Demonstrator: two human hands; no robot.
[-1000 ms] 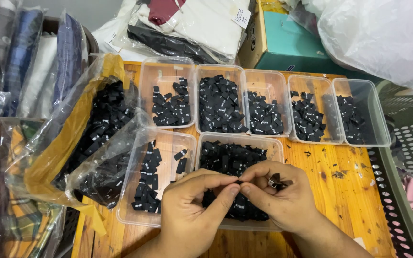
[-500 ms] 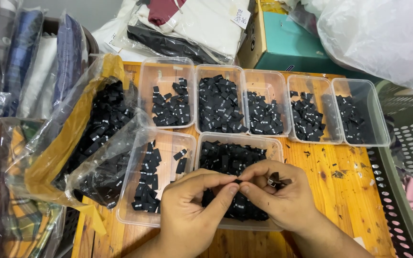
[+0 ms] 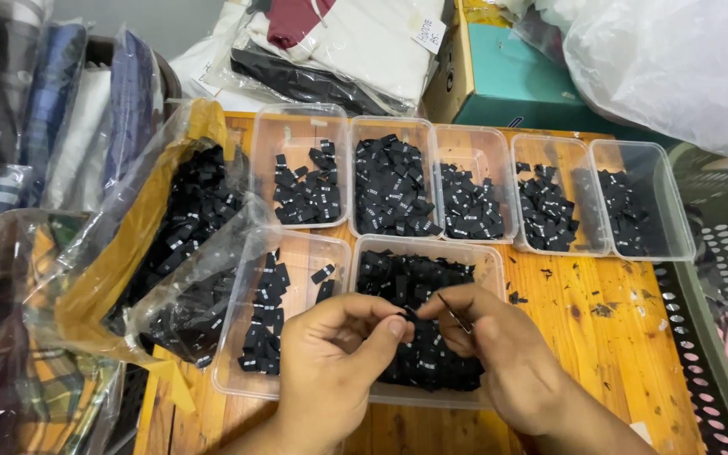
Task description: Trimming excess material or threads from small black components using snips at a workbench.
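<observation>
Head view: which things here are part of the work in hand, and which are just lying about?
In use:
left hand
right hand
small black label pinched between them
tub of labels under the hands
six other tubs, e.g.
bag of labels

Lying about:
folded clothes
teal box
white bag

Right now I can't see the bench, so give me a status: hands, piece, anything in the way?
Left hand and right hand pinch one small black label between fingertips. Held above near tub of labels. Nothing between hands.

Garment workshop, label-filled tubs (image 3: 297, 135), bagged folded shirts (image 3: 355, 50)
</observation>
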